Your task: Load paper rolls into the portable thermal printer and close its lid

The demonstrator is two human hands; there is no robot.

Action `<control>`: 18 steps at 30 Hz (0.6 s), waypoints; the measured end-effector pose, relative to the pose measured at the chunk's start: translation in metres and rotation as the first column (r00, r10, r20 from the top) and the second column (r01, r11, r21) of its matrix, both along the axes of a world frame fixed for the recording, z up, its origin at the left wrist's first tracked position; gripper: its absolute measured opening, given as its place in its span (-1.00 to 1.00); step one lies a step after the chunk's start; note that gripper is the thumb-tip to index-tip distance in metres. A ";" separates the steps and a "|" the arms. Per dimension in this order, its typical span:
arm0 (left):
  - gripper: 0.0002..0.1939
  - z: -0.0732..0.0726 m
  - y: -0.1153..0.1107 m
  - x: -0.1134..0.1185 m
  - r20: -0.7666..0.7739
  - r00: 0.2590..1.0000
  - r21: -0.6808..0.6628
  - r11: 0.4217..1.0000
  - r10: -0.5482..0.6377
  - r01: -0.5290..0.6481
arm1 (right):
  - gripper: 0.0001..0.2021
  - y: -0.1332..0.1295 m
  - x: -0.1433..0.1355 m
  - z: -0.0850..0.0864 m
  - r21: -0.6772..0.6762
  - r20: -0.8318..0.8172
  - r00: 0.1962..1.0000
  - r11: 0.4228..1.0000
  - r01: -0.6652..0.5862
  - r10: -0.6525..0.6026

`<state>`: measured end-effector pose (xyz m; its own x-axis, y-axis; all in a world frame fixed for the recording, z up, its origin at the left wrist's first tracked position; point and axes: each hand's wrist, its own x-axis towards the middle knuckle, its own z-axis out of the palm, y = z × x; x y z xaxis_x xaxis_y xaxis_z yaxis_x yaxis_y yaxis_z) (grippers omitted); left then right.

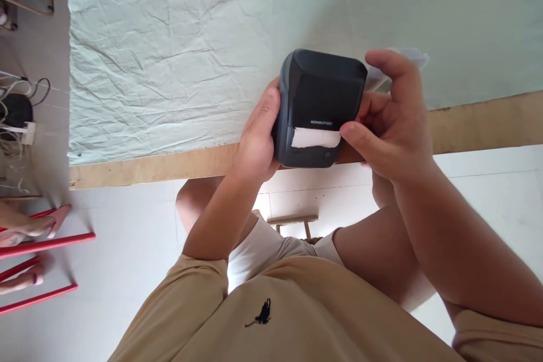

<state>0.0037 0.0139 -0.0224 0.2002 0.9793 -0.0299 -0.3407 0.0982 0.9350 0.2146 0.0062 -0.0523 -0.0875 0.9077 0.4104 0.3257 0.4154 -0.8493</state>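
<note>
A dark label printer (326,87) with NIIMBOT lettering is held just over the table's front edge. My left hand (258,133) is closed around its left side, the thumb along the casing and the other fingers hidden beneath. From the slot below the lettering comes a strip of white label paper (311,137). At the printer's right side is my right hand (401,119), its thumb tip at the paper's right end. Its index finger is raised apart from the thumb, while the other fingers bend inward beside the casing. Behind this hand a translucent plastic piece (413,56) shows in part.
A wrinkled pale green cloth (169,56) covers the table, with a bare wooden edge (169,167) in front. Cables and a black item (17,113) lie on the floor at left. Red stool legs (46,244) and another person's feet (38,223) are at lower left.
</note>
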 end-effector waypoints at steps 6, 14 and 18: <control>-0.38 0.011 -0.005 0.002 -0.063 0.986 -0.162 0.973 0.155 -0.163 | -0.15 -0.001 0.003 0.015 -0.063 -0.191 0.966 0.980 -0.190 0.175; -0.27 0.014 -0.002 0.005 -0.010 0.998 -0.217 0.974 0.055 -0.056 | -0.84 0.004 -0.024 0.053 0.345 -0.237 0.942 0.885 0.312 -0.240; -0.43 0.019 -0.005 0.002 -0.037 0.999 -0.146 0.989 -0.008 0.002 | -0.89 0.010 -0.026 0.065 0.405 -0.026 0.936 0.853 0.330 -0.350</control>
<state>0.0056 0.0090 -0.0037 0.2010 0.9628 -0.1804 -0.3046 0.2364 0.9227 0.1889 0.0165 0.0132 0.1687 0.6453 0.7451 0.5432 0.5699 -0.6166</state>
